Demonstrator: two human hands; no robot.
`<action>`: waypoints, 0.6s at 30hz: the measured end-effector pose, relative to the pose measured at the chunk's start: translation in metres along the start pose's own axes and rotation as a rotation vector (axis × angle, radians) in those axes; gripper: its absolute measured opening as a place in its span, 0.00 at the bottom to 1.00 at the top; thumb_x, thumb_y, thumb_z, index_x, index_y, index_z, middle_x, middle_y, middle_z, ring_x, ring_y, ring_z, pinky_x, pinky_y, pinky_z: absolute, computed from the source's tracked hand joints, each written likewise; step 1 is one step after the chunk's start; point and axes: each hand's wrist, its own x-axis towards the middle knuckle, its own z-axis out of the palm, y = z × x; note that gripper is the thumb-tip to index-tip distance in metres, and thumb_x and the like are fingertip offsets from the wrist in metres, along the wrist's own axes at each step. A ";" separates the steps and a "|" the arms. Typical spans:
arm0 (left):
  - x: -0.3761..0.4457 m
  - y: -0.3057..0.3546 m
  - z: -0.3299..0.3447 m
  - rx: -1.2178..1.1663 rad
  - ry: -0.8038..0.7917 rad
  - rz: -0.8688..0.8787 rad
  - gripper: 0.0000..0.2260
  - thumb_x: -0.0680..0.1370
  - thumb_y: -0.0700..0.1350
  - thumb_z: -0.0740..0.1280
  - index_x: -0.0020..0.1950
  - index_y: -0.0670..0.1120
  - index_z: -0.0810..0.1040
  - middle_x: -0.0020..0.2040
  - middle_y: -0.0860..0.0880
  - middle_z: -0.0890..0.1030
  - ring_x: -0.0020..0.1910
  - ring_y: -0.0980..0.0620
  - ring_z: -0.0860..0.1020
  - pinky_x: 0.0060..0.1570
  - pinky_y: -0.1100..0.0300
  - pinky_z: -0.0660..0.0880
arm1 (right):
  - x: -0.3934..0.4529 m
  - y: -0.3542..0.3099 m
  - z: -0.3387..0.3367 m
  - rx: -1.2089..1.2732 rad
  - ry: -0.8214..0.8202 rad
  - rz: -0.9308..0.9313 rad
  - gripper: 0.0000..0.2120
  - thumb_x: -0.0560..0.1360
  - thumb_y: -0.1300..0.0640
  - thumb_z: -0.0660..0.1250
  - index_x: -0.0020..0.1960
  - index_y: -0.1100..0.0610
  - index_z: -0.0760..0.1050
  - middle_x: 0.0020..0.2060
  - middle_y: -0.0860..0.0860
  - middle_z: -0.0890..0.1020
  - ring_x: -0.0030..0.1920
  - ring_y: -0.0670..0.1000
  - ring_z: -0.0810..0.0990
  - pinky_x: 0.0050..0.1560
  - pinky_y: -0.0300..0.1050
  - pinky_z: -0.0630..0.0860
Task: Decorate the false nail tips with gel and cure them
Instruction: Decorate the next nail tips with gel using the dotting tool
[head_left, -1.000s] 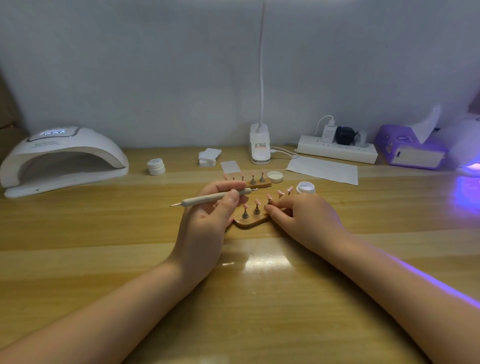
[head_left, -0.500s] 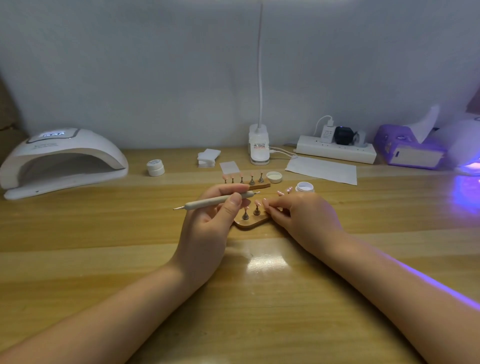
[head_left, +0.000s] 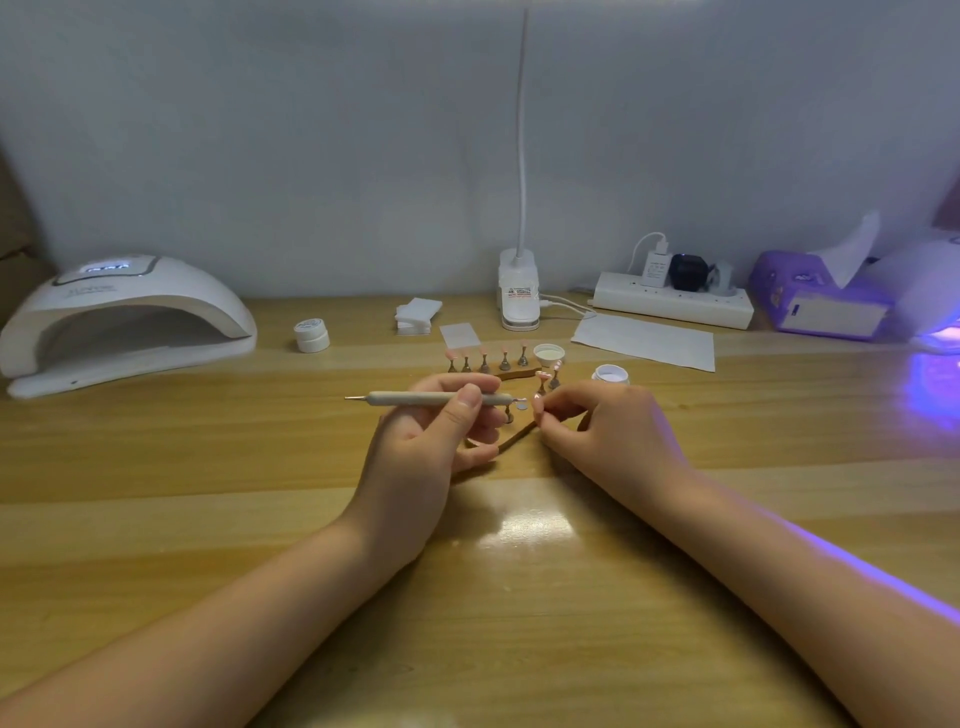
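Gripping pen tool (head_left: 436, 399) level in left hand (head_left: 426, 447), right hand (head_left: 597, 431) pinching nail tip (head_left: 538, 403) above wooden holder (head_left: 511, 440), mid-bench (head_left: 156, 467); curing lamp (head_left: 122, 317) at far-left edge, grey wall (head_left: 311, 130) behind.

I see a wooden table (head_left: 156, 467). Taking the clip lamp base (head_left: 518, 296) as landmark: the curing lamp (head_left: 124, 317) sits far left of it, a closed white jar (head_left: 312, 335) and stacked wipes (head_left: 415, 314) nearer left, a power strip (head_left: 672, 306), paper sheet (head_left: 644, 343) and purple tissue box (head_left: 821, 301) to its right.
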 end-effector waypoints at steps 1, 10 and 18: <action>0.001 0.000 0.000 -0.016 0.008 -0.025 0.09 0.78 0.45 0.63 0.54 0.43 0.79 0.40 0.49 0.82 0.44 0.52 0.80 0.56 0.38 0.77 | 0.000 0.000 0.000 0.018 -0.002 0.011 0.06 0.75 0.54 0.69 0.50 0.49 0.83 0.40 0.38 0.82 0.41 0.39 0.78 0.46 0.41 0.78; 0.005 -0.003 -0.003 0.094 0.131 0.105 0.08 0.81 0.43 0.60 0.52 0.44 0.79 0.40 0.51 0.84 0.42 0.55 0.82 0.46 0.60 0.79 | -0.002 -0.005 0.005 0.229 -0.003 0.010 0.04 0.74 0.55 0.70 0.48 0.49 0.82 0.40 0.40 0.82 0.34 0.40 0.77 0.38 0.35 0.74; 0.004 -0.005 -0.002 0.206 0.139 0.220 0.07 0.80 0.46 0.60 0.51 0.48 0.77 0.42 0.54 0.83 0.43 0.56 0.81 0.46 0.65 0.78 | 0.001 -0.001 0.002 0.135 0.088 0.032 0.03 0.75 0.53 0.69 0.47 0.46 0.80 0.38 0.35 0.78 0.36 0.43 0.77 0.42 0.43 0.77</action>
